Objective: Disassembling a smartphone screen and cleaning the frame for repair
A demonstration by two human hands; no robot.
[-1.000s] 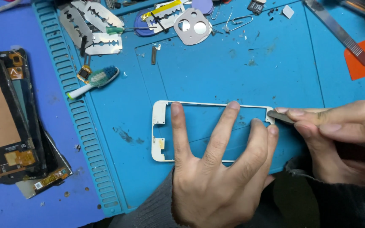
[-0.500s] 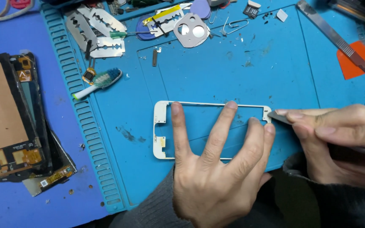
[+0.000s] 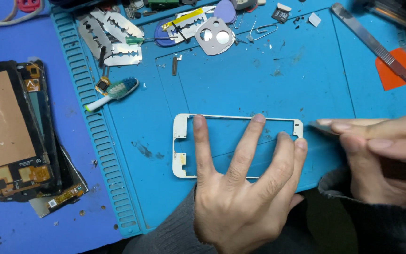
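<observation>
Pressing my left hand [image 3: 240, 193] flat, fingers spread, I pin the white phone frame [image 3: 237, 145] on the blue work mat [image 3: 278, 84]. My right hand [image 3: 381, 150] is pinched shut on a thin metal blade [image 3: 323, 127], its tip just beside the frame's right end.

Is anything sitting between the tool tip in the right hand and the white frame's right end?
Nothing visible. The right hand holds a thin blade just beside the white frame, with bare blue mat between. The left hand pins the frame flat.
</observation>
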